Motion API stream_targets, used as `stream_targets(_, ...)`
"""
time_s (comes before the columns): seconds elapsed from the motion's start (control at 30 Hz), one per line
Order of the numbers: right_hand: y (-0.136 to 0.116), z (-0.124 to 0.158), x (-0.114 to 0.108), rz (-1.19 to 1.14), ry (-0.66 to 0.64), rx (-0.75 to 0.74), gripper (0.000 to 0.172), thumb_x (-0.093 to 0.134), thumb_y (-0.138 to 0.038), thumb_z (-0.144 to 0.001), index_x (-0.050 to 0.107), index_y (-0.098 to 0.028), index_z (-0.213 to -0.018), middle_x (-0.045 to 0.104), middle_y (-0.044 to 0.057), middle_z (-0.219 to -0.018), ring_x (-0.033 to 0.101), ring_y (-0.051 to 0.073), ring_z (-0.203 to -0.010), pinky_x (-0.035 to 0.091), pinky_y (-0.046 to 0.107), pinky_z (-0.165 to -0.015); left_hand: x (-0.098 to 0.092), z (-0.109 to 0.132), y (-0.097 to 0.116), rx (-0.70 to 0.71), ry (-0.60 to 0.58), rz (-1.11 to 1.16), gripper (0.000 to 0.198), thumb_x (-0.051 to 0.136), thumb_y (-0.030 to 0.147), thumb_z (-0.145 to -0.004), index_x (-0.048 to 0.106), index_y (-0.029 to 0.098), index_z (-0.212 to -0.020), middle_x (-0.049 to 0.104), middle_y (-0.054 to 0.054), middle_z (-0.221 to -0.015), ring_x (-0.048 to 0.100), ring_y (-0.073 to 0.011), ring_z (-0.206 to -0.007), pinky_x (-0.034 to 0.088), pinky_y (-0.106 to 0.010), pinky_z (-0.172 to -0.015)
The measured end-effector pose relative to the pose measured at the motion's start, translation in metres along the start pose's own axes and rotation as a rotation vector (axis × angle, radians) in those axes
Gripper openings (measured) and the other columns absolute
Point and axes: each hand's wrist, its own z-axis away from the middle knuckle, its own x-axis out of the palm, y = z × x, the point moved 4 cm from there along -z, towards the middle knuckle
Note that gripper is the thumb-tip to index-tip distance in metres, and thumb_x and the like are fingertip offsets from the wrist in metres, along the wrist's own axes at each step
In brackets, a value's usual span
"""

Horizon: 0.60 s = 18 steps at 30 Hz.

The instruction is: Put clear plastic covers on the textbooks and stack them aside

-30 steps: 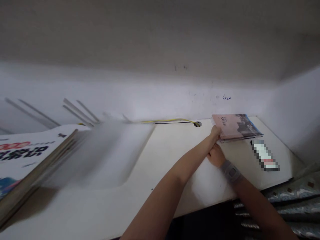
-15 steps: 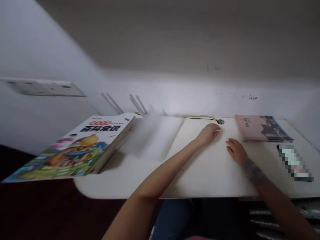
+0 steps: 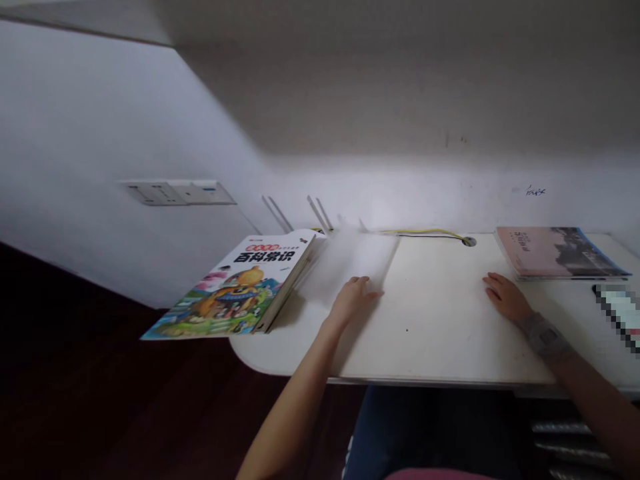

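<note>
White desk [image 3: 443, 333]: illustrated book [image 3: 245, 283] lay left, translucent sheet [image 3: 357, 257] beside it, pink book [image 3: 555, 250] right. Left hand [image 3: 351, 300] was loose, unclenched at sheet's near edge (contact unclear); right hand [image 3: 507, 300] empty. Gentle edge pinch seemed best.

A white, round-cornered desk [image 3: 440, 327] lies beneath the left hand [image 3: 351, 299]; beyond that hand stands a half-shadowed white wall [image 3: 395, 190], leftward dark reddish floor [image 3: 165, 393].
</note>
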Motion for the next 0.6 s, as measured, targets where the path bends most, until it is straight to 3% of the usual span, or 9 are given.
stream_targets(0.13,0.004,0.0,0.001,0.003,-0.004,0.001,0.04,0.037,-0.029,-0.088,0.06,-0.011,-0.115,0.057,0.017,-0.123,0.052,0.026,-0.115,0.042,0.043,-0.098,-0.001,-0.002,-0.006,-0.015,-0.011,-0.009,0.042,0.056,0.034,-0.079,0.058,0.013,-0.116,0.061,-0.015,-0.114,0.063,-0.0219,-0.095,0.044,-0.027,-0.084)
stream_targets(0.27,0.005,0.001,0.0,0.006,0.0,0.002,0.039,0.037,-0.029,-0.088,0.06,-0.013,-0.115,0.057,0.017,-0.123,0.053,0.025,-0.115,0.042,0.043,-0.098,-0.002,0.001,-0.008,-0.026,-0.007,-0.026,0.043,0.055,0.031,-0.079,0.058,0.013,-0.117,0.06,-0.015,-0.119,0.061,-0.0216,-0.1,0.043,-0.026,-0.085)
stream_targets(0.47,0.001,0.001,-0.002,-0.015,0.008,0.009,0.039,0.038,-0.03,-0.087,0.061,-0.014,-0.114,0.058,0.016,-0.123,0.053,0.026,-0.115,0.042,0.043,-0.098,-0.012,0.013,-0.002,-0.081,-0.023,-0.08,0.032,0.04,0.025,-0.086,0.069,0.012,-0.088,0.07,-0.016,-0.091,0.065,-0.0241,-0.089,0.045,-0.029,-0.075)
stream_targets(0.6,0.003,0.0,-0.006,-0.043,0.021,0.026,0.037,0.038,-0.029,-0.086,0.062,-0.014,-0.11,0.059,0.016,-0.12,0.053,0.026,-0.114,0.042,0.045,-0.098,-0.022,0.02,0.003,-0.158,0.049,-0.104,0.032,0.038,0.023,-0.085,0.067,0.011,-0.084,0.069,-0.02,-0.091,0.065,-0.0284,-0.091,0.046,-0.033,-0.073)
